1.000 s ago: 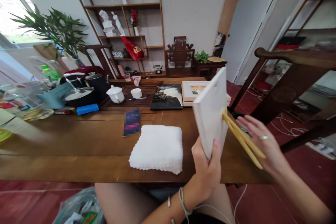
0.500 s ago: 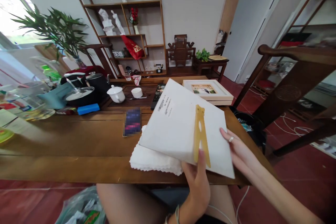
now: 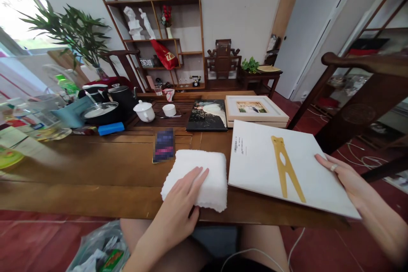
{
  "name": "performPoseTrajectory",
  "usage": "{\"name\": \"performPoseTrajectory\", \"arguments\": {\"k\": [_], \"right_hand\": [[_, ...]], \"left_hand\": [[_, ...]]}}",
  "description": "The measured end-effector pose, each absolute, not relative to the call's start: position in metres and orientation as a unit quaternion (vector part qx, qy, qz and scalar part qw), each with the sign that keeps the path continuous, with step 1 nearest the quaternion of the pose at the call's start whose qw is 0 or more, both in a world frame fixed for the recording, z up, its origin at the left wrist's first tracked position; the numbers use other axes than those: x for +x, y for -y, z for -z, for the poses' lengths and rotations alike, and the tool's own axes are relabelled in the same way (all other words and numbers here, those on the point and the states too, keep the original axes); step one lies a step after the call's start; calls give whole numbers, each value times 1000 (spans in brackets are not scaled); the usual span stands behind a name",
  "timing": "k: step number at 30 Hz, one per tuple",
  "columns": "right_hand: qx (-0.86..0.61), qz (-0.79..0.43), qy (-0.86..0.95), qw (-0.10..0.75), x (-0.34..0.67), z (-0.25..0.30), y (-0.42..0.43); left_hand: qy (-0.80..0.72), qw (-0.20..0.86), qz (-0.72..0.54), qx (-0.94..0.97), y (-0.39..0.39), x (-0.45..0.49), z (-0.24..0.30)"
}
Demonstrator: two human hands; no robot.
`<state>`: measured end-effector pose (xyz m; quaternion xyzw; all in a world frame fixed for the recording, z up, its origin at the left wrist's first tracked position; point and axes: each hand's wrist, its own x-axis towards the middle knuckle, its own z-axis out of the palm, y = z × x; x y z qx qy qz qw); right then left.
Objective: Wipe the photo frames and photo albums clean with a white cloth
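A white picture frame lies face down (image 3: 280,165) on the wooden table (image 3: 95,165) at the right, its yellow wooden stand flat on its back. My right hand (image 3: 342,174) holds the frame's right edge, fingers curled on it. A folded white towel (image 3: 196,176) lies just left of the frame. My left hand (image 3: 181,199) rests flat on the towel's near corner with fingers stretched out.
Behind the frame lie a dark picture (image 3: 207,114) and a white framed photo (image 3: 255,108). A phone (image 3: 164,144) lies by the towel. Teapot (image 3: 145,111), cup, pots and clutter fill the left. A wooden chair (image 3: 357,93) stands right; shelves behind.
The white frame, held up on edge a second ago, was tipped down and laid flat on the table at the right. My left hand let go of it and moved onto the towel.
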<state>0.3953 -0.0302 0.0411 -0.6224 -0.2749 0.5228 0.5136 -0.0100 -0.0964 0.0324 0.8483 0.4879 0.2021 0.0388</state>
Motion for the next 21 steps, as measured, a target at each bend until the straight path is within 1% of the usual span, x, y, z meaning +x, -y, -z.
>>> {"name": "performPoseTrajectory", "arguments": {"k": [2, 4, 10, 13, 15, 18, 21], "right_hand": [[-638, -516, 259, 509, 397, -41, 29], [-648, -512, 253, 505, 397, -41, 29], [-635, -535, 259, 494, 389, -36, 27], [-617, -557, 264, 489, 376, -32, 21], [-600, -572, 279, 486, 365, -29, 14], [-582, -588, 309, 469, 348, -23, 5], [-590, -574, 351, 447, 333, -17, -2]], "left_hand": [[-499, 22, -196, 844, 85, -9, -23], [-511, 15, -215, 832, 77, -8, -16], [-534, 23, -383, 753, 71, -18, -26], [-531, 8, -421, 735, 69, -16, -37], [-519, -3, -406, 753, 67, -10, -39], [-506, -11, -350, 788, 62, 5, -34], [-509, -29, -281, 813, 58, 18, -23]]}}
